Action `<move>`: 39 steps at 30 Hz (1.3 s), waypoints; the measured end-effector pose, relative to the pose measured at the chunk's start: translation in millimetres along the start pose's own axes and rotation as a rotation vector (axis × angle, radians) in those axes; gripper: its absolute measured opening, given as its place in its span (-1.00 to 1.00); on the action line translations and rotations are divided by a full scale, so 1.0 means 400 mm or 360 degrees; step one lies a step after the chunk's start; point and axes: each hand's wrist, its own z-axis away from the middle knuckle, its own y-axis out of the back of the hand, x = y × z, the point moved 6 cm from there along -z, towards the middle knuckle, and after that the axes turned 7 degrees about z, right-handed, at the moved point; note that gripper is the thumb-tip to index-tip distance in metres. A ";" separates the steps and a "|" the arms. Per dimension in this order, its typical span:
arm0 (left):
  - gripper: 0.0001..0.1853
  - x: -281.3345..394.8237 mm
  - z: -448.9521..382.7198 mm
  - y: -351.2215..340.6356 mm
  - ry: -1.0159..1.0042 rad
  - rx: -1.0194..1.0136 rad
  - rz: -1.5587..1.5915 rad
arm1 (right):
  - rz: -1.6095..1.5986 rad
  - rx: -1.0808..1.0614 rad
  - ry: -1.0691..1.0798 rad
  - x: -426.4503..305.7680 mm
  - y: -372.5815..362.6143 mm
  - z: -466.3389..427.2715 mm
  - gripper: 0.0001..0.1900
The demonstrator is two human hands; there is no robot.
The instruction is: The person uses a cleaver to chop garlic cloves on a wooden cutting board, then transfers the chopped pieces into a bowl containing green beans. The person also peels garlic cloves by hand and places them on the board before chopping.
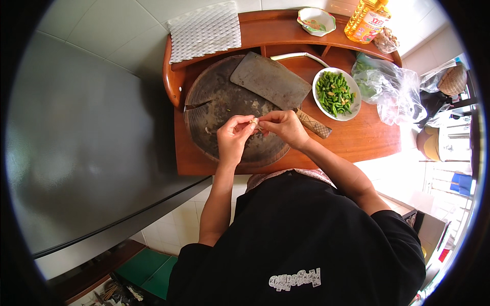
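Both hands meet over the round wooden chopping block (206, 141), fingertips nearly touching. Between them is a small pale piece, seemingly a garlic clove (254, 121), pinched by my left hand (233, 135) and my right hand (288, 128). A cleaver (270, 80) lies across the block's far right part. Its patterned wooden handle (314, 124) juts past the block's edge, just beside my right wrist. Pale scraps like peel (208, 131) are scattered on the dark block. To the right, a white plate (357, 107) holds cut green bean-like pieces (335, 91) with some yellowish bits.
A raised wooden shelf (268, 32) runs behind, bearing a white woven mat (206, 30), a patterned bowl (332, 26) and a bottle of yellow liquid (367, 23). Clear plastic bags (400, 90) lie right of the plate. A large grey panel (84, 134) borders the left side.
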 end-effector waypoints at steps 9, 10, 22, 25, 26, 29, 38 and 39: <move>-0.75 0.083 0.018 -0.051 -0.0337 -0.0216 -0.0570 | 0.0161 -0.0001 0.0386 -0.080 0.023 0.025 -0.86; -0.75 0.085 0.020 -0.053 -0.0347 -0.0226 -0.0586 | 0.0222 -0.0007 0.0419 -0.089 0.025 0.029 -0.87; -0.79 0.111 0.029 -0.073 -0.0285 -0.0207 -0.0582 | 0.0032 -0.0140 0.0313 -0.104 0.033 0.041 -0.85; -0.81 0.119 0.030 -0.076 -0.0376 -0.0264 -0.0642 | -0.0045 -0.0199 0.0216 -0.109 0.036 0.041 -0.85; -0.80 0.123 0.029 -0.077 -0.0415 -0.0281 -0.0648 | -0.0089 -0.0211 0.0189 -0.109 0.037 0.040 -0.85; -0.80 0.125 0.027 -0.077 -0.0445 -0.0316 -0.0645 | -0.0093 -0.0222 0.0153 -0.111 0.036 0.038 -0.84; -0.82 0.070 -0.009 -0.054 -0.0168 -0.0179 0.0450 | -0.0699 -0.0247 -0.0190 -0.039 0.001 0.024 -0.89; -0.81 0.059 -0.010 -0.047 -0.0147 -0.0127 0.0517 | -0.0698 -0.0220 -0.0210 -0.037 0.003 0.022 -0.89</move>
